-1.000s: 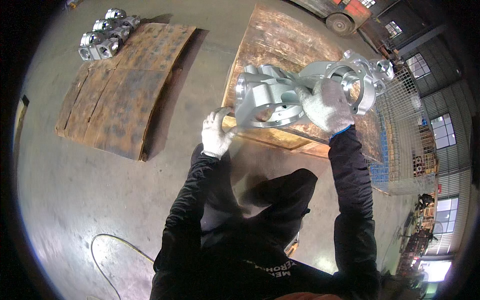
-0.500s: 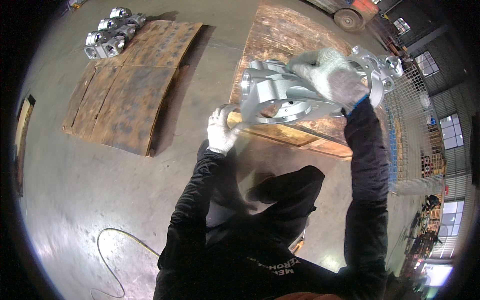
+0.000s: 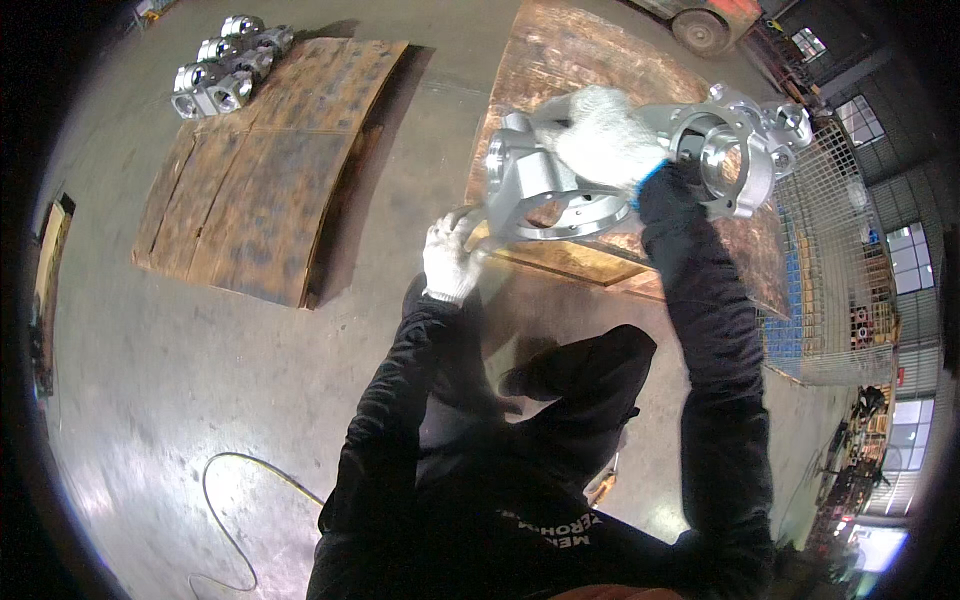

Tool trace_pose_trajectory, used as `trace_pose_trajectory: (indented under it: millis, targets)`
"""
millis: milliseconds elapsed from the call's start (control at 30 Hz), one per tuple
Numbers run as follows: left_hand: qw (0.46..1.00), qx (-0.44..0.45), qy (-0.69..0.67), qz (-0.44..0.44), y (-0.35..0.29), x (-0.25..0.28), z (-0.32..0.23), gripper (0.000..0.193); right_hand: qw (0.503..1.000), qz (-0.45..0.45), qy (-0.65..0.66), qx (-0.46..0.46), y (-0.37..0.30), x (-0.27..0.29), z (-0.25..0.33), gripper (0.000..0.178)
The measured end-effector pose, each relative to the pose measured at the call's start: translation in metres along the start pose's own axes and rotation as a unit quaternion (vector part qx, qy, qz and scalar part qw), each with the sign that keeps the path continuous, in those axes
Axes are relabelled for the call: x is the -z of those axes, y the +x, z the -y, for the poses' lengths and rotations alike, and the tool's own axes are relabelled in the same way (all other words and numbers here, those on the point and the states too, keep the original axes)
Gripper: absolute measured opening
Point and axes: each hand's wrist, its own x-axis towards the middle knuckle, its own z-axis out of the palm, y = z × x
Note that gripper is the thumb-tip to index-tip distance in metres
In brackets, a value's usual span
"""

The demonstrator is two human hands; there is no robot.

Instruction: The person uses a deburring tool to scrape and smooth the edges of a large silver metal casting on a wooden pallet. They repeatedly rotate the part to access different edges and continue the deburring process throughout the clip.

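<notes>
Right hand [image 3: 603,137] draped over metal casting [image 3: 538,178], perhaps steadying it; left hand [image 3: 453,257] half-curled beside wooden surface [image 3: 570,48]; grips unclear

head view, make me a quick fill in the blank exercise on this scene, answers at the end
The left hand and right hand both wear white ____.
The silver casting lies on a platform made of ____.
More castings show in the picture's upper ____ corner.
A wire mesh cage stands to the platform's ____.

gloves; wood; left; right
</notes>
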Motion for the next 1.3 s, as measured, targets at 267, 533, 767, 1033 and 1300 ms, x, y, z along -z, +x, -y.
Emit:
trace_pose_trajectory:
  millis: [267,533,767,1033,1300]
  targets:
    - [1.0,-0.007,-0.004,-0.018,-0.007,-0.006,0.008,0.047,0.995,0.102,0.002,0.017,0.011,0.019,0.011,0.034]
    - [0.998,0.0,-0.002,-0.058,-0.003,-0.003,-0.004,0.036,0.987,0.145,0.049,0.044,0.033,0.017,-0.001,0.038]
    - [0.993,0.064,0.002,-0.095,0.001,-0.006,-0.01,0.03,0.978,0.196,0.059,0.038,0.034,0.064,0.008,0.041]
    - [0.985,0.123,0.019,-0.12,0.003,-0.016,-0.003,0.033,0.967,0.251,-0.014,0.041,0.035,0.096,0.017,0.046]
    - [0.985,0.126,-0.007,-0.114,0.009,-0.012,-0.01,0.039,0.957,0.265,-0.059,0.106,0.039,0.092,0.003,0.049]
